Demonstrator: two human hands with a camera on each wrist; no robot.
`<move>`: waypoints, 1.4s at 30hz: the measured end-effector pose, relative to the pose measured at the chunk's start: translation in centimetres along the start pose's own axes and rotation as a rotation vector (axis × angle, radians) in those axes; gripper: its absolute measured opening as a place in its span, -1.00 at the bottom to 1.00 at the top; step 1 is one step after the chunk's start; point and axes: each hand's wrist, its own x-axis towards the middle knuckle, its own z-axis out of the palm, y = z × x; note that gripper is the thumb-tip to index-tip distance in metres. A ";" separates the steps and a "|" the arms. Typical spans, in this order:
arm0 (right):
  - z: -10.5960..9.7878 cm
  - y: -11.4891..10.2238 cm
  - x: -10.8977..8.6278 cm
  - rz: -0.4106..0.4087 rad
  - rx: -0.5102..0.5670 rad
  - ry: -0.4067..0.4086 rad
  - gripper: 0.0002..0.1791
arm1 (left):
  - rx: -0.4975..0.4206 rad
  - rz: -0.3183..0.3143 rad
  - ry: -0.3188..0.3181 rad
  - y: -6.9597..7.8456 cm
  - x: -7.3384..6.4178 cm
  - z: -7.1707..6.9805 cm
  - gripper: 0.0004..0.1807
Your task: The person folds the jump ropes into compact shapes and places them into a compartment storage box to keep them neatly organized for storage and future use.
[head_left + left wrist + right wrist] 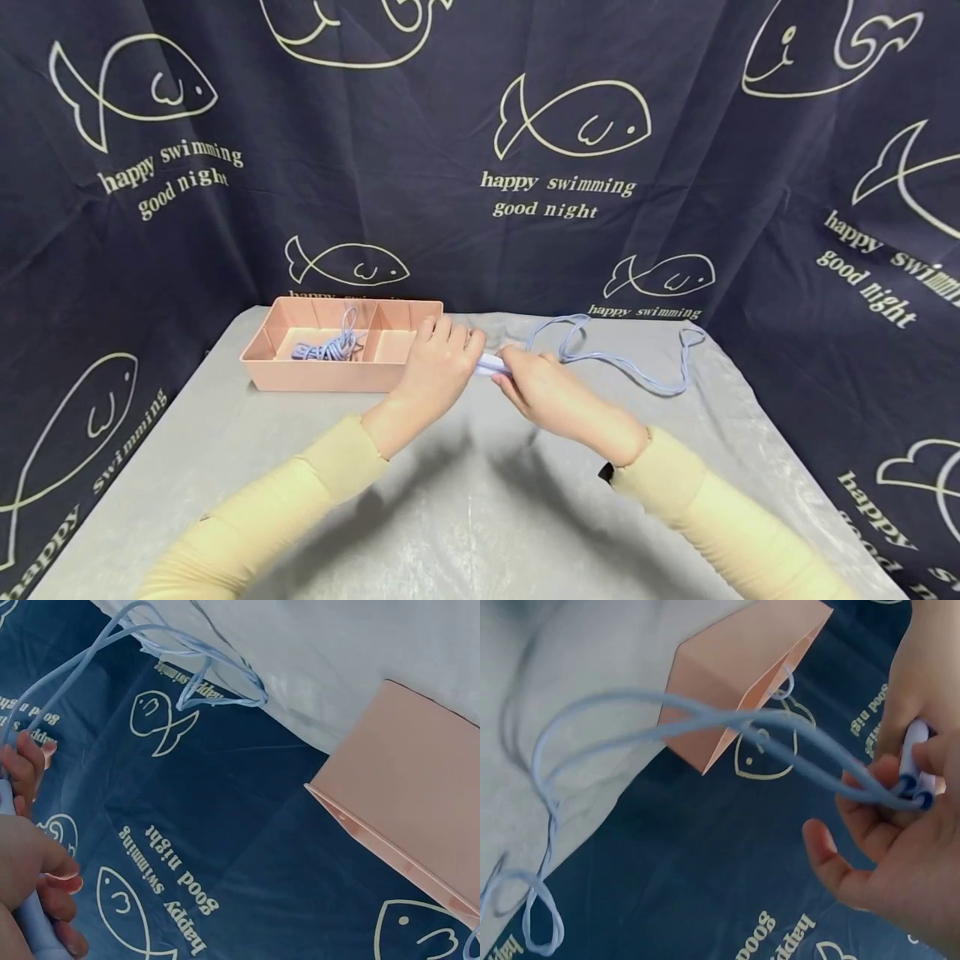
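Note:
Two pale blue jump rope handles (491,364) lie side by side, held above the table by both hands. My left hand (442,358) grips them at one end, its fingers wrapped over the top. Around the other end, where the cord comes out, curl the fingers of my right hand (551,387). In the right wrist view the handle ends (915,750) show between thumb and fingers. From there the doubled light blue cord (630,735) runs out in a loose loop. On the table at right, the cord (637,367) trails in bends.
Behind my left hand stands a pink divided box (322,377). A bundled blue cord (330,346) lies in its left compartment. The table has a grey-white cloth (480,517), and dark blue curtains (450,167) with fish drawings hang around its back and sides.

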 end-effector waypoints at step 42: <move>7.3 8.4 -3.9 -0.114 0.244 0.113 -0.89 | -0.011 -0.006 0.219 -3.0 4.7 -7.1 -0.84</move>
